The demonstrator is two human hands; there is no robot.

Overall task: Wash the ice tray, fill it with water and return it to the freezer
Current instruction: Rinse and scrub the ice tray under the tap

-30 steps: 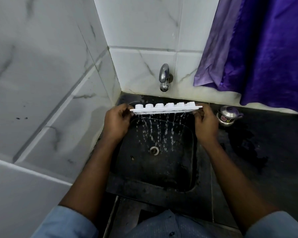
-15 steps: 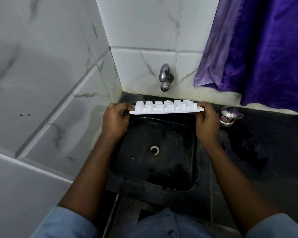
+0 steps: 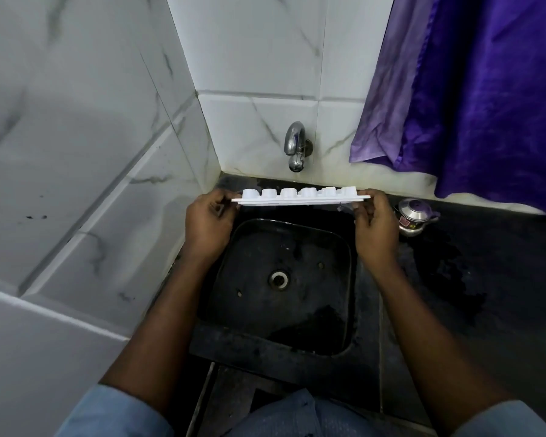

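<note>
Both ends of the upside-down ice tray (image 3: 300, 197) are pinched, left hand (image 3: 207, 225) and right hand (image 3: 375, 228) curled round them, over the sink (image 3: 297, 310) below the tap (image 3: 295, 146); the streams pouring a second ago have stopped, so it seems drained and ready for filling.

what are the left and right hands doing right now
Left hand: grips the left end of the ice tray.
Right hand: grips the right end of the same tray.
</note>
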